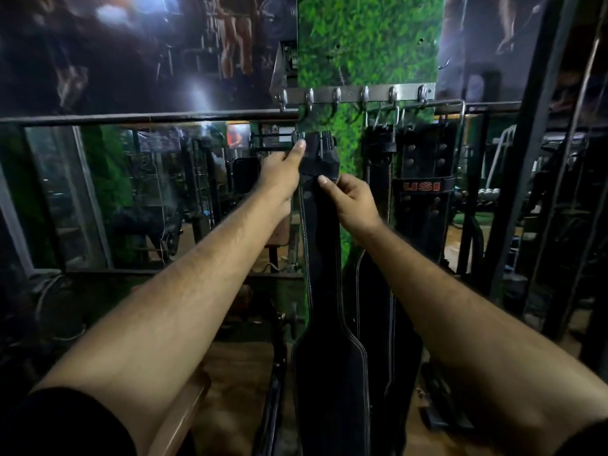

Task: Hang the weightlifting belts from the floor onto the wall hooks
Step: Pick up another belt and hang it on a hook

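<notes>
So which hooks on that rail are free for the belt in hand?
The three left hooks on the rail look bare, above the held belt. The right end is crowded: the stitched belt and USI belt hang there.

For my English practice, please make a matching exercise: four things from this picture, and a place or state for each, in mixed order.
Things:
1. black belt
2. USI belt
3. hook rail
4. left hand

States:
a. fixed on the green wall
b. held by both hands
c. hanging at the right
d. gripping near the buckle

Pairs: 1-b, 2-c, 3-a, 4-d
</notes>
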A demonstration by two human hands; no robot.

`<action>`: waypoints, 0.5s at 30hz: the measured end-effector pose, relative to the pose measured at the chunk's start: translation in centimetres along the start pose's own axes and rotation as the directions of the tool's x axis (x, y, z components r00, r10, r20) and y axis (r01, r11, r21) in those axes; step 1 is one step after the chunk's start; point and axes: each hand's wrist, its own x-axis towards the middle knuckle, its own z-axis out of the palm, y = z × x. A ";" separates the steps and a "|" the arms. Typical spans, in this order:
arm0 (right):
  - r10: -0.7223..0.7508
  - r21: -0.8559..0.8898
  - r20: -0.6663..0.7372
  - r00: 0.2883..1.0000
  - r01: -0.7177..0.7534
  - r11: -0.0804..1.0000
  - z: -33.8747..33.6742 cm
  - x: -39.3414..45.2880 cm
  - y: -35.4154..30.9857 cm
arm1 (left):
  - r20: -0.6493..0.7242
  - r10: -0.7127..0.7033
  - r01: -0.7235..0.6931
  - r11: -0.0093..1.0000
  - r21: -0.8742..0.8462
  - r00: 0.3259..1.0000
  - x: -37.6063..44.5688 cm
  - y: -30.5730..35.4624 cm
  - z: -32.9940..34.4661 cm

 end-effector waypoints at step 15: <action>-0.021 -0.355 -0.240 0.971 -0.068 0.933 5.9 7.7 -2.0 | -0.025 0.132 -0.134 0.977 -0.168 0.991 6.9 -2.8 -1.7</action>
